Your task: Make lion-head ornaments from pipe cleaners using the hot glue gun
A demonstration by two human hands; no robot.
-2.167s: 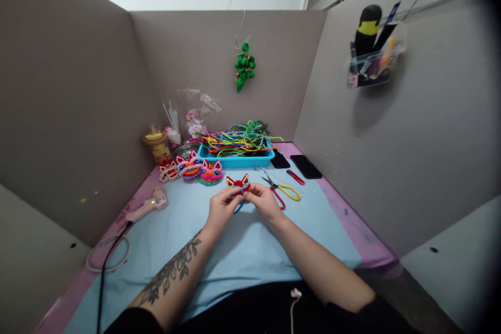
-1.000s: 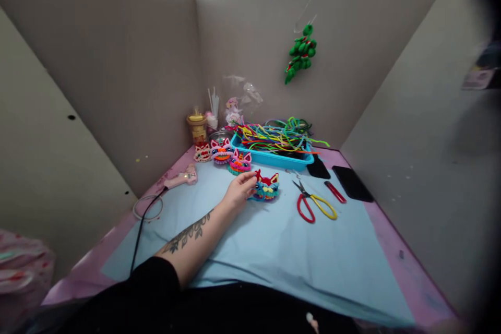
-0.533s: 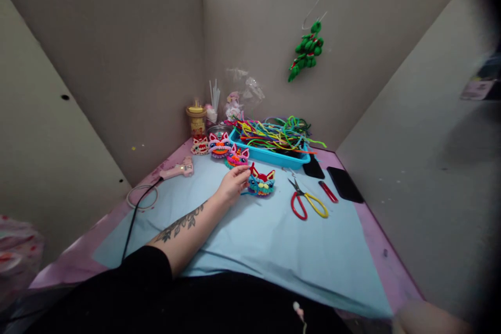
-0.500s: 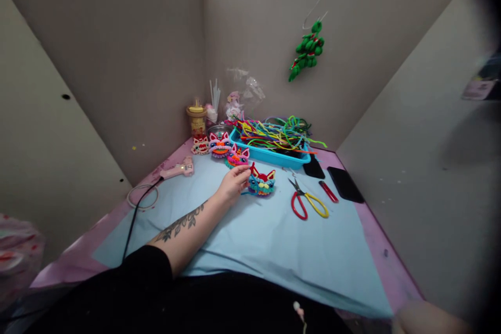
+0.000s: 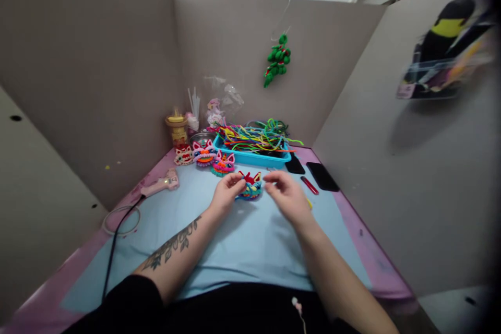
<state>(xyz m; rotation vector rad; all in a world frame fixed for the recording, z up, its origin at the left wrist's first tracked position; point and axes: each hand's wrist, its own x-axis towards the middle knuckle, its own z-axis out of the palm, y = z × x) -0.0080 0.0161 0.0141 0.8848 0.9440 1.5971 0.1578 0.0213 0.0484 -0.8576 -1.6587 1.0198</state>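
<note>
Centrally, blue animal head: between both hands, over the pale blue cloth, a yellow-edged red ear on top.
Left hand: thumb and fingers pinched on the head's left side.
Right hand: just beside the head's right side, thumb and forefinger slightly parted.
Yellow handle: mostly hidden behind the right hand.
Red cutter: farther right, near the black phone.
Blue tray: behind the head, heaped with coloured stems.
</note>
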